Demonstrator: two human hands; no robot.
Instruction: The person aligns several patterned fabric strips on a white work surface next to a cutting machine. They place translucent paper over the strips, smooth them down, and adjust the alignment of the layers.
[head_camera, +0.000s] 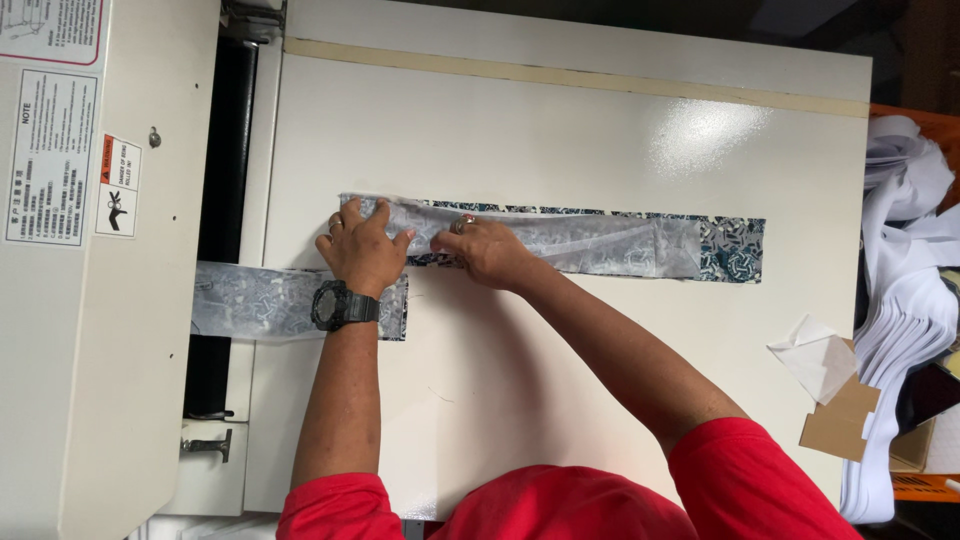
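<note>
Two bare hands belong to a person in red sleeves (560, 505), seen from above at the bottom of the view, arms reaching out over a cream machine table (560, 380). On the left wrist sits a black watch (342, 305). Just beyond it, a short patterned fabric strip (262, 302) lies flat, its left end running into the dark roller slot (222, 200) of the machine; this piece looks already laid and feeding. Farther out, the left hand (362, 248) presses down on the left end of a long patterned fabric strip (735, 248), fingers spread flat rather than gripping. The right hand (488, 250), touching it close beside, pinches a thin translucent white lining layer (600, 240) that lies on the long strip, fingers closed narrowly on its edge. The lining covers most of the strip; its far right end remains bare blue pattern, so aligning seems unfinished. At the right edge lie stacked white pieces (905, 300) and cardboard scraps (838, 415).
</note>
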